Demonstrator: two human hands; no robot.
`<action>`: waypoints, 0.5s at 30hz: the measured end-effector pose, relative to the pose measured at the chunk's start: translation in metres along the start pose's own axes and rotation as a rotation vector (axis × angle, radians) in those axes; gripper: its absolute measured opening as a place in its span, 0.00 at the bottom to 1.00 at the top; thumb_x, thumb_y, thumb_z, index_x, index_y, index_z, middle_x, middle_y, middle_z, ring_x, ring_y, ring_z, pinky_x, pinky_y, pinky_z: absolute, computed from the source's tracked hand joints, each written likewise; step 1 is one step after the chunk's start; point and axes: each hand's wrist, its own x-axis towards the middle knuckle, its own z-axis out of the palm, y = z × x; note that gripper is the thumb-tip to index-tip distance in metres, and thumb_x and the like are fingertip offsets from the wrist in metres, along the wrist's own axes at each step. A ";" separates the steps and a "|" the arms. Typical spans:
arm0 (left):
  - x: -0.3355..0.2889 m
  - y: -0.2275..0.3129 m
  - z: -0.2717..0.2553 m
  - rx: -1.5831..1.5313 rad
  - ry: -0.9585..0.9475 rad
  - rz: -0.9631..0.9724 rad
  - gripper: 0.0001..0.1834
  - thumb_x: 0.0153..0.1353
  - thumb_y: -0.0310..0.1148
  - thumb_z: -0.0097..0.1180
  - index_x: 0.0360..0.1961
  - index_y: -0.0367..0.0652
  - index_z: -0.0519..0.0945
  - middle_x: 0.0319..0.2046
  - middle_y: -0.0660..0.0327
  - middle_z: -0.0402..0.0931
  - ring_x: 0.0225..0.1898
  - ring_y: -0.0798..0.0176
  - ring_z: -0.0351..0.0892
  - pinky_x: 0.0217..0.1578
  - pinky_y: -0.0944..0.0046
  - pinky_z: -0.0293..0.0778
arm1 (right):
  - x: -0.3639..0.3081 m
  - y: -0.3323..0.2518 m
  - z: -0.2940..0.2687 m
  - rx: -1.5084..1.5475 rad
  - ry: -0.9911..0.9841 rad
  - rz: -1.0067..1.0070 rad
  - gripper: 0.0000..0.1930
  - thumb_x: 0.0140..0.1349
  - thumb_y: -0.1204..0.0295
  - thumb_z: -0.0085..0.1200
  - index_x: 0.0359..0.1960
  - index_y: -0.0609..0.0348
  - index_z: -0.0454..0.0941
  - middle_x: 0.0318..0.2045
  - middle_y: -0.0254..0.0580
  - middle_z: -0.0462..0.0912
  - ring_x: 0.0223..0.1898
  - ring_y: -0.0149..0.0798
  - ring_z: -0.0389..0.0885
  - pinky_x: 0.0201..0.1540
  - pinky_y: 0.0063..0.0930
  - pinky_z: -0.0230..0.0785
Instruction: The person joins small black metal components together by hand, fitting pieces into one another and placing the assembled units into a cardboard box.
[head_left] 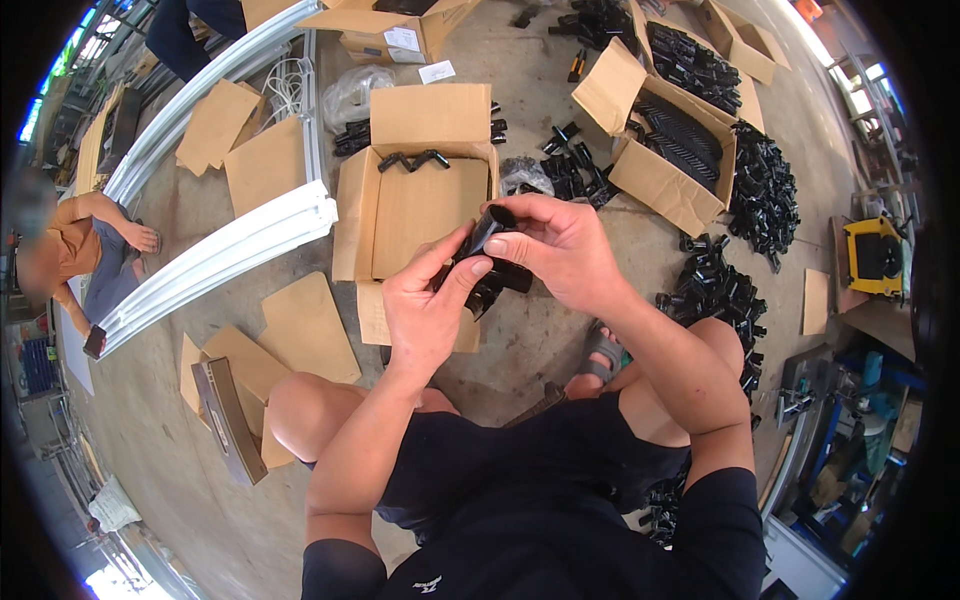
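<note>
Up in front of me, both my hands meet on a black tubular fitting with a round open end. My left hand grips its lower left side between thumb and fingers. My right hand holds its upper end, the thumb pressed near the rim. More black parts show just below the fingers; whether they belong to the same piece I cannot tell. Beyond my hands stands an open cardboard box, with a few black elbow-shaped fittings lying at its far inner edge.
Heaps of black fittings lie on the floor to the right, around another open box with stacked black pieces. Long white profiles stretch across the left, where another person sits. Flat cardboard pieces lie near my left knee.
</note>
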 end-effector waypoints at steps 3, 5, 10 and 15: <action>0.001 0.002 0.000 0.066 -0.016 0.023 0.21 0.63 0.24 0.66 0.57 0.34 0.81 0.44 0.60 0.83 0.41 0.74 0.79 0.43 0.73 0.76 | -0.001 -0.003 0.000 -0.030 0.016 0.009 0.16 0.65 0.77 0.63 0.52 0.72 0.79 0.40 0.38 0.86 0.40 0.24 0.82 0.43 0.19 0.77; 0.003 0.005 0.000 0.024 -0.031 -0.019 0.20 0.64 0.23 0.65 0.57 0.33 0.80 0.44 0.59 0.83 0.42 0.73 0.80 0.45 0.73 0.76 | -0.001 -0.002 0.000 -0.059 0.025 0.021 0.16 0.65 0.76 0.63 0.52 0.72 0.79 0.39 0.37 0.86 0.39 0.24 0.82 0.43 0.19 0.77; 0.005 -0.002 -0.002 -0.177 0.015 -0.005 0.19 0.65 0.23 0.62 0.56 0.30 0.80 0.46 0.54 0.84 0.44 0.67 0.83 0.49 0.68 0.79 | 0.016 0.002 -0.012 -0.127 -0.007 0.073 0.17 0.66 0.71 0.62 0.51 0.72 0.80 0.35 0.38 0.86 0.36 0.24 0.81 0.41 0.21 0.76; 0.012 -0.001 -0.018 -0.385 0.081 -0.138 0.18 0.67 0.26 0.60 0.56 0.28 0.79 0.43 0.50 0.85 0.41 0.62 0.85 0.45 0.64 0.82 | 0.081 0.047 -0.087 -0.885 0.226 0.141 0.15 0.64 0.60 0.62 0.43 0.58 0.87 0.28 0.43 0.86 0.29 0.35 0.83 0.37 0.32 0.75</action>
